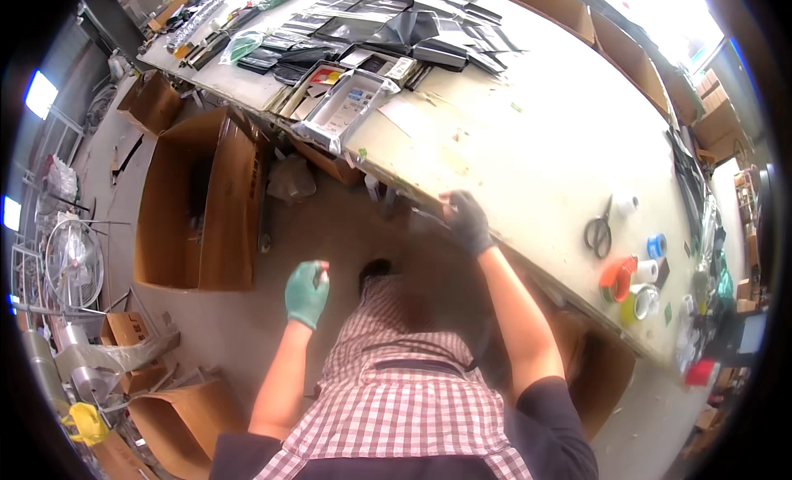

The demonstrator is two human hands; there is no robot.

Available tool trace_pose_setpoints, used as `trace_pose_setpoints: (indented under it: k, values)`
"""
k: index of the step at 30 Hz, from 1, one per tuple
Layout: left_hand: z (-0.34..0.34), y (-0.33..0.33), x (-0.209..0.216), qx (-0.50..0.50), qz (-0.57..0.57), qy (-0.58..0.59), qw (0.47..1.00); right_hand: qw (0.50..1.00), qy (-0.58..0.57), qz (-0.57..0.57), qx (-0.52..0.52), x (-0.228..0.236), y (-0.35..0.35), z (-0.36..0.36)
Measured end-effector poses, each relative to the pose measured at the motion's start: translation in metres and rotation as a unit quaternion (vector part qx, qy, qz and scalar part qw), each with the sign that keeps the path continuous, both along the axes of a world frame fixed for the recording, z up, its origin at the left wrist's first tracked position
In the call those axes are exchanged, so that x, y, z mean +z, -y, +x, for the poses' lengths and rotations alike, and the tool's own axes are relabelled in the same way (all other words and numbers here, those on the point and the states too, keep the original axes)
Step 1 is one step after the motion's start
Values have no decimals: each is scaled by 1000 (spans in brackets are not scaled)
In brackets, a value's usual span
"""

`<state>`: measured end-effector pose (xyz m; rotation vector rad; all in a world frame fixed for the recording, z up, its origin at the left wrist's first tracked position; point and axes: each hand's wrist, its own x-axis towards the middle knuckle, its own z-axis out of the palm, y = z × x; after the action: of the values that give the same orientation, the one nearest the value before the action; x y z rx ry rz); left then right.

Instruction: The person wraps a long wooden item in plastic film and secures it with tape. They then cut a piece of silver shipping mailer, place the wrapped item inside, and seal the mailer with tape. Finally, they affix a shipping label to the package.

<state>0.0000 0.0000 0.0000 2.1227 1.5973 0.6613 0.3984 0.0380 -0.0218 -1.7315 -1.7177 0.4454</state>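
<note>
My left hand [307,295], in a green glove with bare fingertips, hangs over the floor left of my apron. Its fingers are curled in, and nothing shows between them. At the near edge of the long pale table [528,150] is my right hand [469,222], in a dark grey glove with bare fingertips. Its fingers are bent together; a faint, blurred pale streak lies just below them, and I cannot tell whether they hold it. Farther left along that edge sits a clear-wrapped tray [351,107] beside an open box of small parts [311,92].
Black flat pieces and plastic sleeves [396,26] are heaped at the table's far end. Scissors [598,234], an orange tape roll [617,279] and other rolls lie at right. A large open carton [202,203] stands on the floor at left, a smaller carton [190,422] nearer me.
</note>
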Motion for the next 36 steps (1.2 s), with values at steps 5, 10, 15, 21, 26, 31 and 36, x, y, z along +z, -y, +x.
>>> trace_pose_setpoints:
  k: [5,10,15,21,26,31,36]
  values:
    - [88,-179,52,-34,138,-94,985,992,36,-19,-117,5,-155,9]
    - [137,-311,70,-61,107,-214,969,983,147,-25,-110,8,-245,25]
    - [130,-337,47,-86,56,-219,970,978,174,-108,-35,23,-263,6]
    - [135,-351,59,-85,87,-147,982,955,192,-223,32,41,-265,-48]
    - [140,-354,57,-82,83,-128,985,950,95,-292,48,50,-287,-88]
    - [143,-352,53,-87,80,-127,985,954,-201,-220,45,45,-280,-83]
    - [143,-352,60,-93,63,-143,983,913,-358,-195,25,35,-256,-59]
